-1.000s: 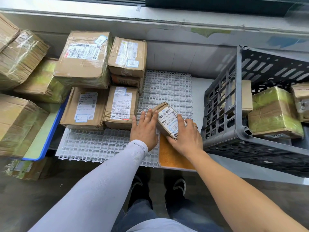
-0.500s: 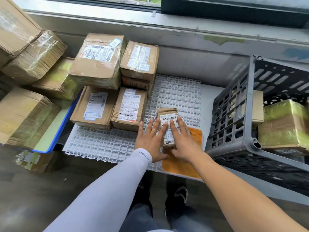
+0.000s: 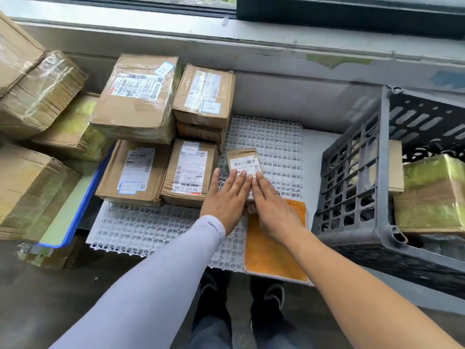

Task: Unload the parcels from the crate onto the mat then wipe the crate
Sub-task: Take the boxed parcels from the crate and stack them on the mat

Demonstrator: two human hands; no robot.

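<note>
Small parcel flat on white mat, label up, long axis running away from the fingertips toward the wall. Left hand and right hand side by side, fingers straight and together, pressing its near end. Grey crate right of the right fingers, orange cloth beneath that wrist.

- left hand and right hand flat, fingers straight, pressing on small parcel
- small parcel lies label-up on white grid mat
- stacked brown parcels on mat's left part
- orange cloth at mat's near right corner, under right hand
- grey crate right of mat, yellow-taped parcel inside
</note>
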